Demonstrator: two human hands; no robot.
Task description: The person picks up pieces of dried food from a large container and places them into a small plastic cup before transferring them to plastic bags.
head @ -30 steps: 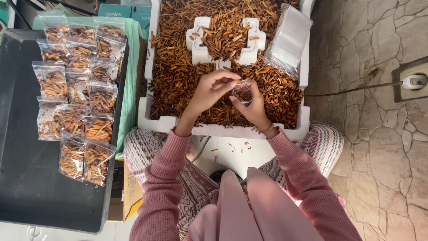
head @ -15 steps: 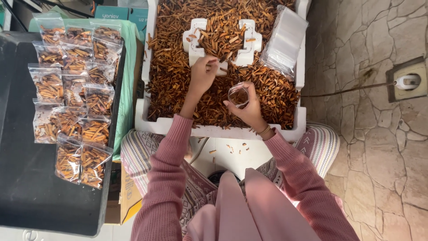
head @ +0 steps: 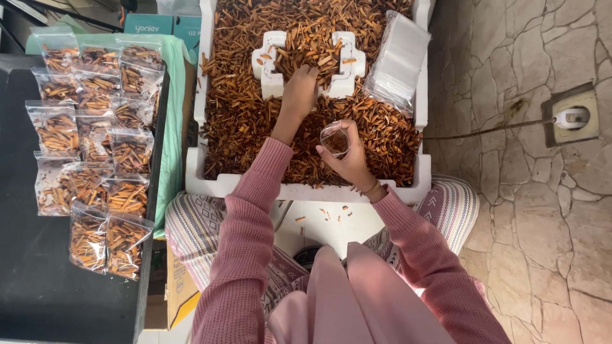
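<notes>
Here the right hand is closed around a small clear bag, its mouth held open just above the brown sticks. Beyond it, the left hand pinches into the heap in the white tray. This looks like filling; next, those sticks need carrying back into the bag.

This looks like a small home packing spot, set up on a stone-paved floor. A white foam crate heaped with brown dried sticks sits ahead, filled clear bags lie in rows on a dark table to the left, and a stack of empty bags leans at the crate's right.
</notes>
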